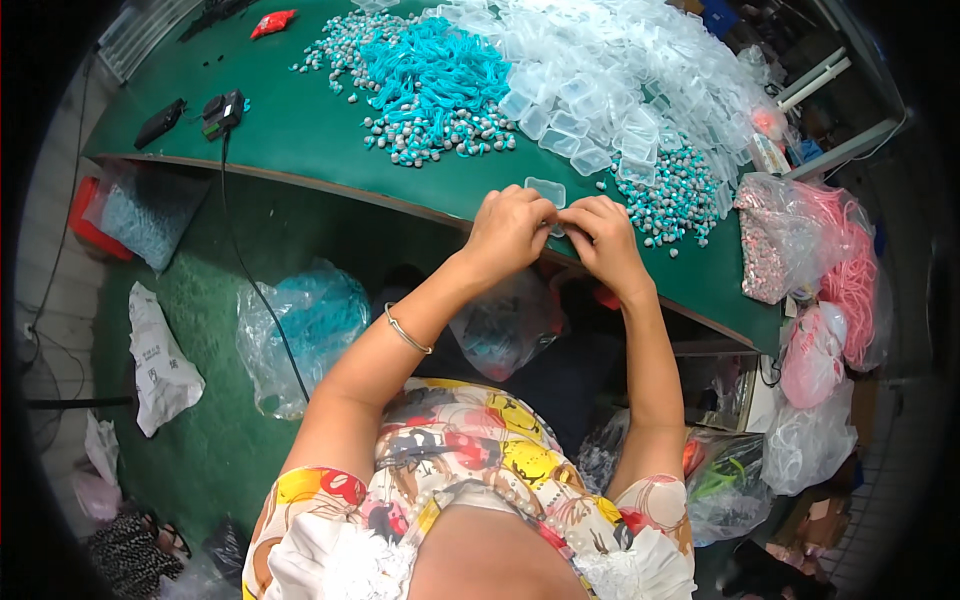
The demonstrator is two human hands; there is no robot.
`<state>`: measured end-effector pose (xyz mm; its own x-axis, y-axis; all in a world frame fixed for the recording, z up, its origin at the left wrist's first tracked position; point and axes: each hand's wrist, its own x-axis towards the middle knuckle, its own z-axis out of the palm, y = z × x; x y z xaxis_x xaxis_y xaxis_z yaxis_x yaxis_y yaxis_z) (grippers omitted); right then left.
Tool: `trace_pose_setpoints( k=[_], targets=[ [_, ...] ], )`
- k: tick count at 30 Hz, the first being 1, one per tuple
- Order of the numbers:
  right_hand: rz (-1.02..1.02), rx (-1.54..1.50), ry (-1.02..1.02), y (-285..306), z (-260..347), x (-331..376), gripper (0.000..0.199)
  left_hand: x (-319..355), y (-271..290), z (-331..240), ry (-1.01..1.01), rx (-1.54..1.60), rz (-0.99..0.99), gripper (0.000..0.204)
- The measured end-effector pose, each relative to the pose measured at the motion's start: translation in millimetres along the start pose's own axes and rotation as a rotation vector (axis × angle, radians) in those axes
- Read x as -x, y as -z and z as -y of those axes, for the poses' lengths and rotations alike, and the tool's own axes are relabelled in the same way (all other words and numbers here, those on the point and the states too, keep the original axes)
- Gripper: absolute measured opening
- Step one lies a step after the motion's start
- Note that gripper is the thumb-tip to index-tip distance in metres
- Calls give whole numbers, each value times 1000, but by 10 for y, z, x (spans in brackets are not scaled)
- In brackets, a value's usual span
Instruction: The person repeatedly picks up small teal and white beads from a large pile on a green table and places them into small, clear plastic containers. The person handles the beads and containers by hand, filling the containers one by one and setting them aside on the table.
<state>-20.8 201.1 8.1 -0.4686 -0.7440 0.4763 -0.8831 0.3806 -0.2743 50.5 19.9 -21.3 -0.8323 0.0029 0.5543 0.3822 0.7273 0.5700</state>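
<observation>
At the table's front edge, my left hand (508,231) and my right hand (606,240) meet with fingertips pinched together. Between them is a small clear plastic box (546,192); one flap of it shows above my fingers and a little below them, and the rest is hidden. Whether anything lies inside it I cannot tell. Right of my right hand spreads a pile of small teal-and-grey plug-shaped pieces (668,195). Beyond my hands is a large heap of clear plastic boxes (610,75). Teal cords (440,65) lie bundled to the left, with more grey-tipped pieces (425,138) around them.
The green table (290,130) carries a black device with a cable (222,113), a black case (160,123) and a red packet (273,24). Bags of pink cords (848,280) and pink pieces (765,240) hang at the right. On the floor lie a teal-filled bag (305,325) and a white sack (158,360).
</observation>
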Motion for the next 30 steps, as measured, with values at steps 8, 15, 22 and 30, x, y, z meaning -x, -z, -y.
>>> trace_pose_setpoints(
  k=[8, 15, 22, 30],
  targets=[
    [-7, 25, 101, -106, -7, -90, 16, -26, 55, 153, 106, 29, 29, 9],
    [91, -46, -6, -80, 27, -142, 11, -30, 183, 184, 92, 96, 117, 20],
    [197, -195, -75, 13, -45, -302, 10, -66, 256, 288, -59, -62, 194, 44],
    [-151, 153, 115, -450, -144, -1269, 14, -54, 196, 424, -82, -27, 156, 44]
  ],
)
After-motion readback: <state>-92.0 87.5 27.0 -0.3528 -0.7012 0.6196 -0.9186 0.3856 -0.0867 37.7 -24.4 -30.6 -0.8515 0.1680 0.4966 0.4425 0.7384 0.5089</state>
